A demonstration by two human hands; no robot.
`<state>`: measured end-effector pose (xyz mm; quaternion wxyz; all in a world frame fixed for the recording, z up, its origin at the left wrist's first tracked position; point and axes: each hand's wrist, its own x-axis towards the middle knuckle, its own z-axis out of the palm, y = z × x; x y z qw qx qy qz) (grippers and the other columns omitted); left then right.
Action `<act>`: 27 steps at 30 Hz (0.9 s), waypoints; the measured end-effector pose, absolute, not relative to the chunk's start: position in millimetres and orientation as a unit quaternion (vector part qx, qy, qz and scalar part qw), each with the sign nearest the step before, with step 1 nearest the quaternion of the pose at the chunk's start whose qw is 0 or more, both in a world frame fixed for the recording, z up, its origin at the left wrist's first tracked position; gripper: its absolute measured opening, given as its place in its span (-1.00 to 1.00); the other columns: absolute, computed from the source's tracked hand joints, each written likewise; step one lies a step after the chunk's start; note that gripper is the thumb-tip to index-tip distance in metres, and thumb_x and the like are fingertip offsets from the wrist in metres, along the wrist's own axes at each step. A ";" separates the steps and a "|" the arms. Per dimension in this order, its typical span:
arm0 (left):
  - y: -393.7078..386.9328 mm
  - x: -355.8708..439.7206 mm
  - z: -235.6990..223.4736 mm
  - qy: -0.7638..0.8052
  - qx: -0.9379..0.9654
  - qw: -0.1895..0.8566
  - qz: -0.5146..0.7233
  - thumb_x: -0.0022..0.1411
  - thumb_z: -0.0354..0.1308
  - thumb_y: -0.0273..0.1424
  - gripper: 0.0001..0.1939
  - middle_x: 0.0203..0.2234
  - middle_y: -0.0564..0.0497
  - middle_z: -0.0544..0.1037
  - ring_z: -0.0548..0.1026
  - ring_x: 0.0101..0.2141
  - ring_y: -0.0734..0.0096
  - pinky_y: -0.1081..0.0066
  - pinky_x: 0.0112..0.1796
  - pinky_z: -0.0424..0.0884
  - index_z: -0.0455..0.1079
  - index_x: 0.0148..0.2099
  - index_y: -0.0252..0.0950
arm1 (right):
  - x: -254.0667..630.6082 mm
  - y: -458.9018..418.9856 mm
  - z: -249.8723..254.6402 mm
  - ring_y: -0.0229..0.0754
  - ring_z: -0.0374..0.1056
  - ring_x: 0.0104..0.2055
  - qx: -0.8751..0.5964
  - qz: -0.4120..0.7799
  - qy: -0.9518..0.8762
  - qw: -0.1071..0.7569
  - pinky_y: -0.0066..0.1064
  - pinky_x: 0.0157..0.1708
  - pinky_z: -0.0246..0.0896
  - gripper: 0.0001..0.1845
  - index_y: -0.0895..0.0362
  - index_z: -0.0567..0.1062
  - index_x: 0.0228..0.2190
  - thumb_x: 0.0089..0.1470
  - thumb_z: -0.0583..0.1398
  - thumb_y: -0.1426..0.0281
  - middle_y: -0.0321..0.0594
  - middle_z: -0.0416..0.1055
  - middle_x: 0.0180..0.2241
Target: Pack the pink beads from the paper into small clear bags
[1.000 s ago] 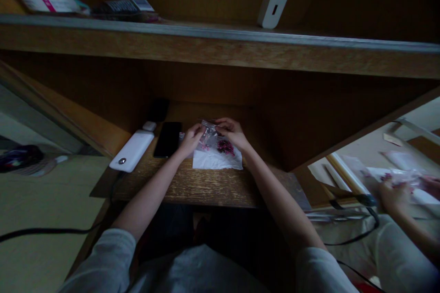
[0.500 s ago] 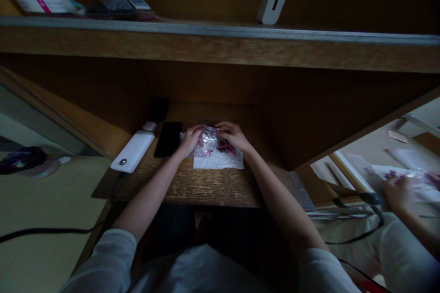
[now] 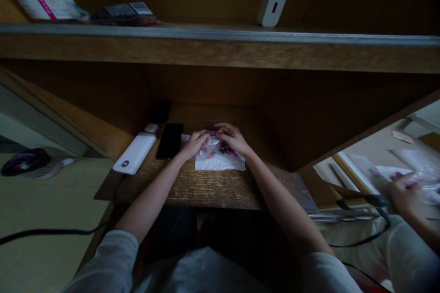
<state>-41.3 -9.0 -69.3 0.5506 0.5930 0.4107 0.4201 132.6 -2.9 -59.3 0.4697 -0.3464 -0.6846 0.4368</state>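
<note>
Clear plastic bag (image 3: 209,146), lying crosswise between hands

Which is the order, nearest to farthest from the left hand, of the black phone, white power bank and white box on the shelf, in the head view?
1. Black phone: just left of the left hand.
2. White power bank: farther left, past the phone.
3. White box: high above, farthest.

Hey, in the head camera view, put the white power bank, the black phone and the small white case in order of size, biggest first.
1. Too close to rank: the white power bank and the black phone look about equally long, and the power bank perhaps slightly wider.
2. Smallest: the small white case.
</note>
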 end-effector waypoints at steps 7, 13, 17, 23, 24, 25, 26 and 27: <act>-10.8 -41.4 -67.4 0.405 0.597 0.553 0.416 0.09 0.04 -0.22 -0.72 -0.61 0.05 0.45 0.37 -0.69 0.53 0.52 -0.64 0.26 0.34 -0.46 -0.35 | 129.0 -8.4 -57.2 -0.30 0.22 -0.48 -0.330 0.455 -0.678 0.473 -0.48 -0.46 0.10 -0.58 0.11 0.34 -0.10 -0.06 0.21 0.37 -0.36 0.31 -0.51; -7.8 -39.9 -74.2 0.394 0.613 0.537 0.424 0.06 0.04 -0.29 -0.77 -0.61 0.06 0.44 0.40 -0.58 0.49 0.51 -0.52 0.31 0.34 -0.52 -0.33 | 125.6 -11.2 -57.2 -0.30 0.23 -0.49 -0.333 0.469 -0.682 0.452 -0.48 -0.48 0.10 -0.62 0.11 0.35 -0.11 -0.01 0.18 0.33 -0.36 0.33 -0.51; -7.7 -40.3 -74.0 0.390 0.619 0.523 0.439 0.06 0.04 -0.29 -0.76 -0.61 0.07 0.43 0.39 -0.59 0.50 0.50 -0.52 0.32 0.34 -0.54 -0.34 | 127.9 -9.9 -57.4 -0.29 0.24 -0.47 -0.340 0.474 -0.683 0.439 -0.47 -0.48 0.10 -0.57 0.11 0.33 -0.06 0.00 0.17 0.32 -0.33 0.36 -0.49; -7.2 -41.8 -76.3 0.374 0.610 0.571 0.403 0.10 0.05 -0.25 -0.74 -0.60 0.04 0.44 0.40 -0.63 0.49 0.51 -0.62 0.31 0.36 -0.47 -0.35 | 129.7 -12.7 -56.0 -0.30 0.23 -0.52 -0.347 0.447 -0.705 0.428 -0.47 -0.51 0.09 -0.56 0.12 0.33 -0.04 0.01 0.17 0.31 -0.32 0.38 -0.52; -6.9 -41.8 -77.4 0.371 0.612 0.575 0.397 0.10 0.05 -0.24 -0.73 -0.60 0.04 0.44 0.40 -0.63 0.49 0.52 -0.63 0.31 0.36 -0.47 -0.35 | 129.5 -13.4 -55.8 -0.30 0.23 -0.52 -0.346 0.440 -0.709 0.429 -0.47 -0.51 0.09 -0.55 0.13 0.32 -0.03 0.01 0.17 0.30 -0.31 0.39 -0.52; -6.6 -41.8 -78.2 0.370 0.615 0.576 0.392 0.10 0.06 -0.23 -0.72 -0.61 0.04 0.44 0.40 -0.62 0.49 0.52 -0.62 0.32 0.35 -0.48 -0.35 | 129.1 -13.9 -55.8 -0.30 0.23 -0.52 -0.346 0.435 -0.712 0.430 -0.47 -0.51 0.08 -0.54 0.14 0.32 -0.03 0.01 0.18 0.30 -0.31 0.39 -0.53; -6.3 -41.7 -78.7 0.370 0.616 0.575 0.392 0.10 0.06 -0.22 -0.71 -0.62 0.05 0.43 0.40 -0.62 0.49 0.52 -0.62 0.33 0.35 -0.50 -0.35 | 128.7 -14.2 -55.7 -0.30 0.23 -0.52 -0.346 0.433 -0.713 0.430 -0.47 -0.52 0.08 -0.54 0.14 0.32 -0.03 0.01 0.18 0.30 -0.31 0.39 -0.53; -6.2 -41.6 -78.7 0.371 0.617 0.573 0.393 0.10 0.06 -0.21 -0.70 -0.62 0.05 0.43 0.40 -0.62 0.50 0.53 -0.61 0.33 0.35 -0.51 -0.35 | 128.4 -14.1 -55.7 -0.30 0.22 -0.53 -0.346 0.433 -0.713 0.430 -0.48 -0.53 0.08 -0.54 0.15 0.32 -0.03 0.01 0.18 0.30 -0.31 0.39 -0.53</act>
